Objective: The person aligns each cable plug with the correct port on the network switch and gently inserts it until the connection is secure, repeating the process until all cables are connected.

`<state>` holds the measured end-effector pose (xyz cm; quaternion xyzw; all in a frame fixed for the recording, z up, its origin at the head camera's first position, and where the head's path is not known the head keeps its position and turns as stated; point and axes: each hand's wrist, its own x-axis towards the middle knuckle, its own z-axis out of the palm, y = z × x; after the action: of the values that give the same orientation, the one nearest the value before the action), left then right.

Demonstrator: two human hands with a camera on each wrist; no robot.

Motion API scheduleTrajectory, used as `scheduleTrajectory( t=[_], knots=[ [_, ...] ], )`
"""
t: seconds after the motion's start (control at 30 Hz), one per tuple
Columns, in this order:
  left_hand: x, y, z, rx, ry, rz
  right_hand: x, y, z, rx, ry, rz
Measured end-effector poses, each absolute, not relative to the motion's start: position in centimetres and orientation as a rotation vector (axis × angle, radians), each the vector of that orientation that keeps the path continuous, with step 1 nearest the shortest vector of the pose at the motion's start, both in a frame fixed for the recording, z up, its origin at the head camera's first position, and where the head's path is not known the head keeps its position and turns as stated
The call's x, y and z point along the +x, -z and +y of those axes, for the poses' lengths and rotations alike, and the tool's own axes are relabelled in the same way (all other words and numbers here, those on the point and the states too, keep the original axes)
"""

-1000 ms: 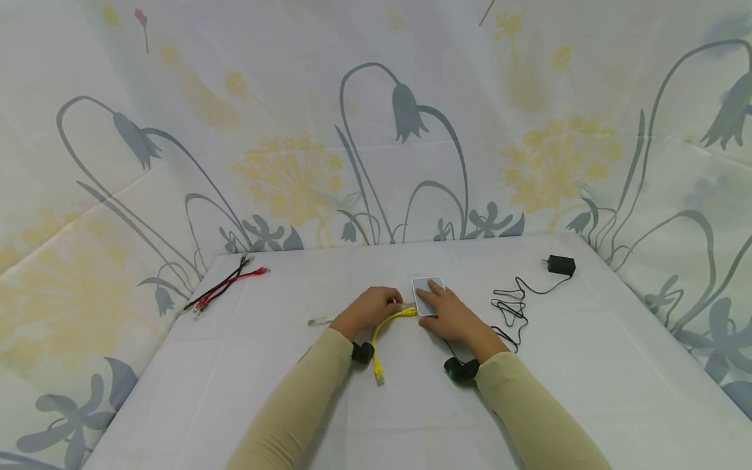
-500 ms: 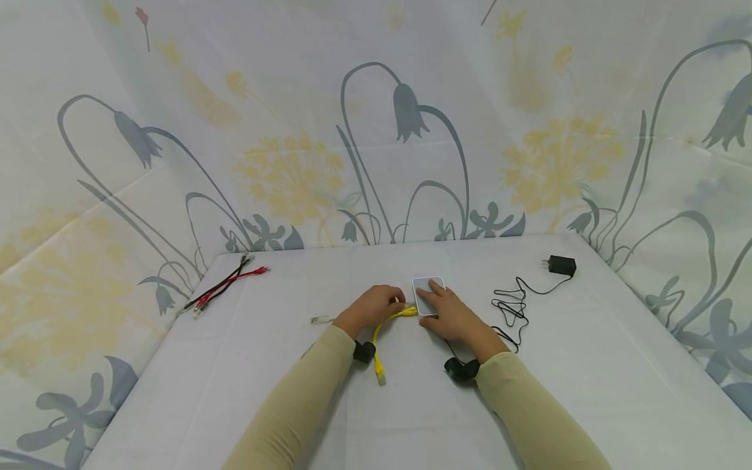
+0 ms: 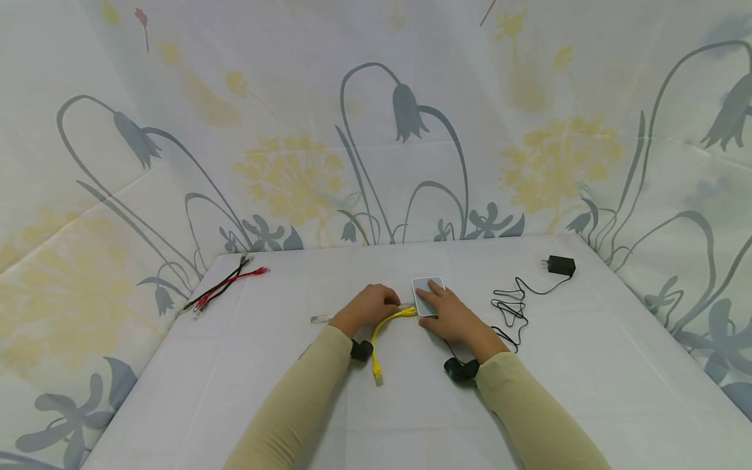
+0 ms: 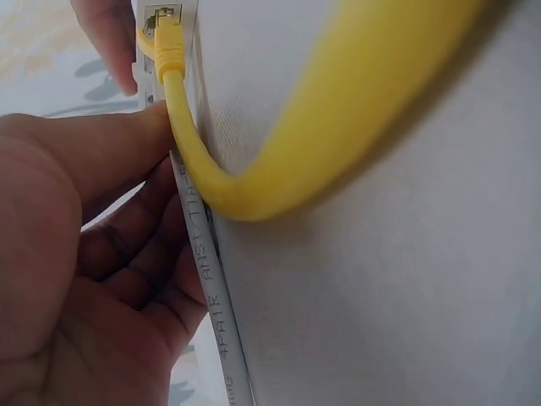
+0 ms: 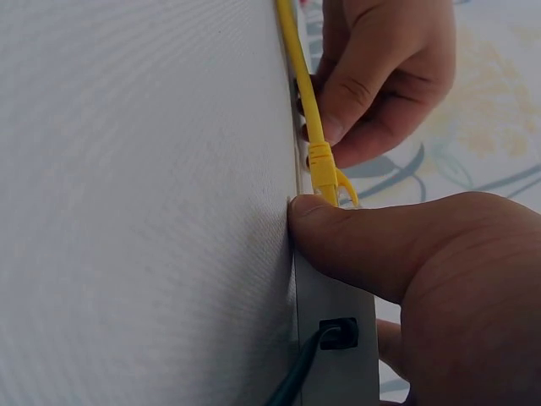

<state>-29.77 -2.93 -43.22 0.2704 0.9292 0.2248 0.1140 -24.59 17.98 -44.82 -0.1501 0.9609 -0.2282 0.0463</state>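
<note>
A small white network box point(image 3: 422, 287) with a grey top lies on the table. My right hand point(image 3: 458, 318) holds it, fingers spread over the top and the thumb against its near side point(image 5: 338, 292). One plug of a yellow network cable point(image 3: 376, 369) sits in a port there; the rest curves toward me. Beside that plug, my left hand point(image 3: 370, 305) pinches a white network cable point(image 4: 201, 241) with printed lettering. Its far plug point(image 3: 320, 319) shows left of the hand. The held end is mostly hidden by fingers, so I cannot tell whether it is in a port.
A black power adapter point(image 3: 561, 265) lies at the back right; its tangled cord point(image 3: 510, 305) runs to the box, where a dark lead point(image 5: 296, 376) enters a socket. Several black and red cables point(image 3: 223, 285) lie at the back left. A patterned cloth point(image 3: 376, 130) hangs behind the table.
My left hand shifts only slightly at the box's side, and the yellow cable's loose end sways a little with it. The right hand and the box stay in place.
</note>
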Motion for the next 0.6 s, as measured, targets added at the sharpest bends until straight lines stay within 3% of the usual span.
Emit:
scheduleTrajectory(
  t=[0.6],
  knots=[
    [-29.87,43.33,-2.18,0.836,-0.586,2.779,-24.47,44.60,18.02,-0.458,0.696,2.926]
  ],
)
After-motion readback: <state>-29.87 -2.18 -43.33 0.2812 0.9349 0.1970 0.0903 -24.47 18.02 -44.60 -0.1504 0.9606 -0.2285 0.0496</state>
